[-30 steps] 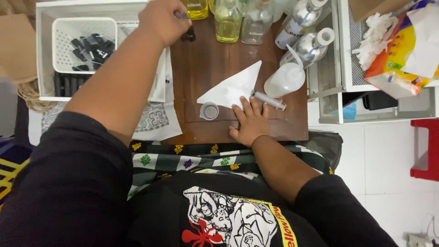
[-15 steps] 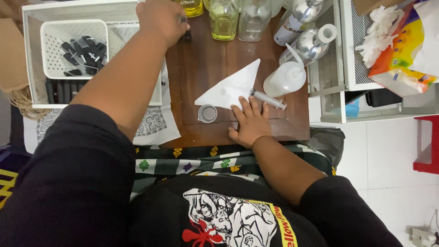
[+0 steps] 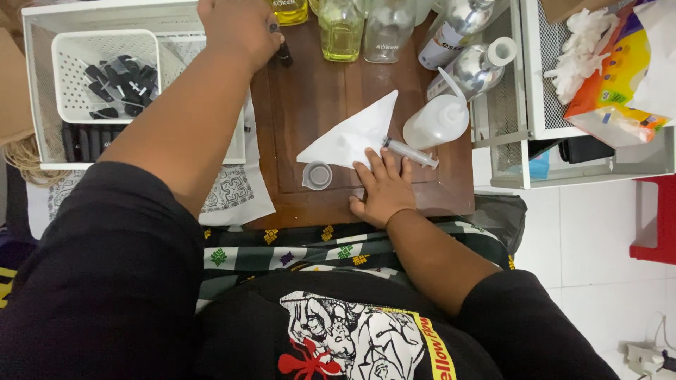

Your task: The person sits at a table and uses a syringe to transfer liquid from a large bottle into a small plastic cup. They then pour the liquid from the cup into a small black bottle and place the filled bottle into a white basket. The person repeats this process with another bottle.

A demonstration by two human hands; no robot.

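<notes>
A small dark bottle (image 3: 284,53) stands at the table's (image 3: 317,105) far edge, gripped by the left hand (image 3: 239,28); the right hand (image 3: 384,190), fingers flat and released, pins white paper (image 3: 348,137) beside a syringe (image 3: 410,151); seemingly fetching a bottle, which next needs carrying nearer.

Left arm stretched far forward, left hand (image 3: 239,28) curled shut around a small dark bottle (image 3: 284,53), right hand (image 3: 384,190) flat, palm down, fingers spread, nearer the body than the bottle, forearm angled back.
</notes>
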